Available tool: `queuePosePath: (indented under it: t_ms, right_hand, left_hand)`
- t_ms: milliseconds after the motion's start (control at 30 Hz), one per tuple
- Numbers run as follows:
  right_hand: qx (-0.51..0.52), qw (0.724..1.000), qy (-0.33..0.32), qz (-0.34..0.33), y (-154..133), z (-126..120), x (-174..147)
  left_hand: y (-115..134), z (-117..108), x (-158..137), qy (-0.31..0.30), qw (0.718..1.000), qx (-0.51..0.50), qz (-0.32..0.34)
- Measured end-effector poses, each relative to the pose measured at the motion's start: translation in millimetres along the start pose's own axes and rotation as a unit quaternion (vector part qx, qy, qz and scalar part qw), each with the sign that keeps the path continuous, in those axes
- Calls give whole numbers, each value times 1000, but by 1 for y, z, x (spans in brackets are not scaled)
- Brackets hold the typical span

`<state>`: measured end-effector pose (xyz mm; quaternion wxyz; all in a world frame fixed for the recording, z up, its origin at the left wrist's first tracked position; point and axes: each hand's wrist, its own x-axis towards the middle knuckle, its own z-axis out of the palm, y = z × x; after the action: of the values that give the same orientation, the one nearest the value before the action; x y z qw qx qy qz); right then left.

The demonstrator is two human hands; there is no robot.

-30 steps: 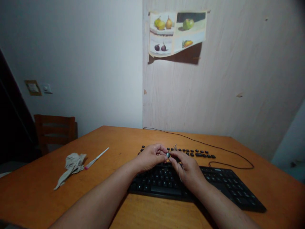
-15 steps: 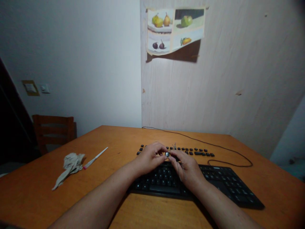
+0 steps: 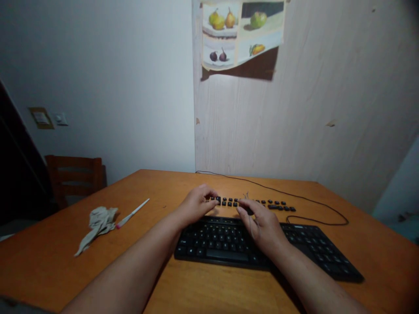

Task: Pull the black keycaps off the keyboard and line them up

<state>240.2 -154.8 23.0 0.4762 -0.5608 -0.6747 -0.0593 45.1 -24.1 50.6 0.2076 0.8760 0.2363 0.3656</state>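
My left hand (image 3: 197, 206) is beyond the keyboard's back edge, thumb and index finger pinching a small black keycap (image 3: 218, 199) at the row of loose keycaps (image 3: 230, 204). My right hand (image 3: 263, 226) is over the back of the black keyboard (image 3: 225, 254), its fingers curled around what looks like a wire keycap puller (image 3: 246, 210). The puller's dark middle shows between thumb and fingers, and thin wire ends stick up past the knuckles. Part of the loose keycap rows is hidden behind both hands.
A crumpled beige cloth (image 3: 102, 221) and a white brush-like stick (image 3: 134, 213) with a pink end lie on the left of the wooden table (image 3: 216, 288). A black cable (image 3: 314, 203) curves along the back right. Behind the table's left corner stands a chair (image 3: 75, 176).
My hands have moved apart. The left hand has carried the keycap left and down to the loose rows; the right hand has shifted slightly right with the puller.
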Motion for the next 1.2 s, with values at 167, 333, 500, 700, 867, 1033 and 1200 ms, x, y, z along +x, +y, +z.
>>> queuePosePath:
  t_ms: [167,333,500,700,867,1033,1200]
  right_hand:
    - [-8,999,22,28,1,-7,0]
    - [-3,999,36,31,2,-9,0]
    - [1,998,46,38,1,-9,0]
    - [-2,998,52,42,2,-10,0]
    - [-1,997,52,49,1,-10,0]
    - [4,997,61,41,1,-11,0]
    - [8,996,76,42,1,-12,0]
  left_hand:
    - [-28,-7,4,18,997,18,-71]
    - [-46,-7,4,11,995,56,-85]
    - [-57,-6,4,20,992,95,-84]
    - [-57,-7,4,-3,972,192,-135]
    - [-47,-6,3,-68,948,270,-155]
    - [-39,-4,2,-106,936,295,-162]
    - [-38,-1,2,-118,924,316,-182]
